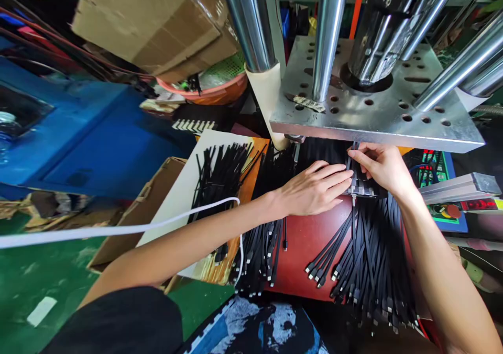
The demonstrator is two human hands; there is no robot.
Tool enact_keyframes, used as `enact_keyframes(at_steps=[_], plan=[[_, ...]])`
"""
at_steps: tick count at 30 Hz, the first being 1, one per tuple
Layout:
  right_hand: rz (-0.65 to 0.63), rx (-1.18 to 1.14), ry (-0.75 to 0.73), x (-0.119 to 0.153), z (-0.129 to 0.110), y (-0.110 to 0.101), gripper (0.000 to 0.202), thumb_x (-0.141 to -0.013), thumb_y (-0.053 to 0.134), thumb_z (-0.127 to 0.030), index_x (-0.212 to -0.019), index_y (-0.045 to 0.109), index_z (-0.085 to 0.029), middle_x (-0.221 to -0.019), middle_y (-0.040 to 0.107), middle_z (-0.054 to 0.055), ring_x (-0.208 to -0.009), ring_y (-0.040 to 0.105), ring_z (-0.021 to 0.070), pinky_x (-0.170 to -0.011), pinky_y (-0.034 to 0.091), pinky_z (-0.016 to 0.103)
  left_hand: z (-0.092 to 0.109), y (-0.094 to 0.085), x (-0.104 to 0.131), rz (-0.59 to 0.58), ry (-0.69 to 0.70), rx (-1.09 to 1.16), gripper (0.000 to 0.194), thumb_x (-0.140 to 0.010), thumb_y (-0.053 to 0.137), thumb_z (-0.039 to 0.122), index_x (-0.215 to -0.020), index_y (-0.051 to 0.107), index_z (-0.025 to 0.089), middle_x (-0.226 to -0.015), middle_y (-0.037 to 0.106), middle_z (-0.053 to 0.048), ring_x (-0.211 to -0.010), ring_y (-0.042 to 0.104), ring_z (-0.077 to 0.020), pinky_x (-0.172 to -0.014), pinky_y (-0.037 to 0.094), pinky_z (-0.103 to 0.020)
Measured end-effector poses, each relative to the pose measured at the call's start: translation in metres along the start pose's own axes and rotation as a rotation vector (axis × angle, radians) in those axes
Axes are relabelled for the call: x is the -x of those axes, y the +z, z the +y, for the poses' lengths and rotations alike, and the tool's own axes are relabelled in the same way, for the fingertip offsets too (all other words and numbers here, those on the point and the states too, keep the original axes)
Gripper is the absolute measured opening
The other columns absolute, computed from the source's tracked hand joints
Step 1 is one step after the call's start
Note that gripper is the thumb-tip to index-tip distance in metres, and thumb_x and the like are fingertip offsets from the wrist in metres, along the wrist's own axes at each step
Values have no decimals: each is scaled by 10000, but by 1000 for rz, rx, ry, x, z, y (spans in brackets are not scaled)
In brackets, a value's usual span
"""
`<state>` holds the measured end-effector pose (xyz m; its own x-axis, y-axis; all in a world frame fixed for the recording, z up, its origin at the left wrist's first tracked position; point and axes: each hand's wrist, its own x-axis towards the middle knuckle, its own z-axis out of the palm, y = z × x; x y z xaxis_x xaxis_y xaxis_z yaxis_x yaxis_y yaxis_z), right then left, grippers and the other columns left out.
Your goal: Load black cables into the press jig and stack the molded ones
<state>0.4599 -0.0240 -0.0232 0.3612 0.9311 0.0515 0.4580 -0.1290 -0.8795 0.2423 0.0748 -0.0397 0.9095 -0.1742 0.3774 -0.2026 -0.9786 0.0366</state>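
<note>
My left hand point(314, 189) lies palm down with its fingers stretched out, their tips at the edge of a dark fixture point(363, 189) with small metal slots. Thumb and forefinger of my right hand point(381, 166) pinch a black cable point(350, 160) above that fixture, under the press plate. One cable's metal plug point(353, 201) sticks out at the fixture's front. To the lower right, a bundle of black flat cables point(371, 260) with metal plugs fans over a red surface point(298, 260). More black cables point(261, 249) hang below my left forearm.
A perforated steel press plate point(377, 126) on shiny columns point(251, 24) stands just above my hands. At left, cables point(220, 176) lie on a white board point(173, 218); a white cord point(118, 229) crosses my arm. A control panel with a red button point(452, 211) is at right.
</note>
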Motion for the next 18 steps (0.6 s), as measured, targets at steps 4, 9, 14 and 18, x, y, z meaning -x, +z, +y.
enact_keyframes(at_steps=[4,9,14,18], plan=[[-45,2,-34,-1,6,-6,466,-936,723,-606,-721,589,-215,-533,504,-52,-458,438,99,-463,329,256,4,2,3,49,-34,5,396,-1087,550,294,-1400,673,85,-1537,633,-176,-1443,589,-309,-1193,493,-502],[-122,22,-44,-3,2,-6,476,-935,712,-615,-713,585,-214,-550,487,-57,-466,413,93,-474,307,258,3,7,7,53,-49,-31,352,-1095,530,243,-1396,685,146,-1532,649,-120,-1454,596,-258,-1227,487,-457],[28,31,-14,-1,1,0,391,-914,724,-582,-803,663,-212,-545,518,-45,-440,435,114,-439,311,267,12,13,-3,148,-121,-119,309,-1086,530,194,-1292,731,82,-1418,722,-166,-1332,692,-279,-1149,553,-466],[45,-31,-19,2,5,0,404,-899,735,-575,-764,655,-202,-669,627,1,-466,461,107,-416,346,258,14,15,-9,157,-168,-84,265,-1094,567,234,-1229,766,125,-1344,767,-137,-1280,723,-263,-1154,549,-492]])
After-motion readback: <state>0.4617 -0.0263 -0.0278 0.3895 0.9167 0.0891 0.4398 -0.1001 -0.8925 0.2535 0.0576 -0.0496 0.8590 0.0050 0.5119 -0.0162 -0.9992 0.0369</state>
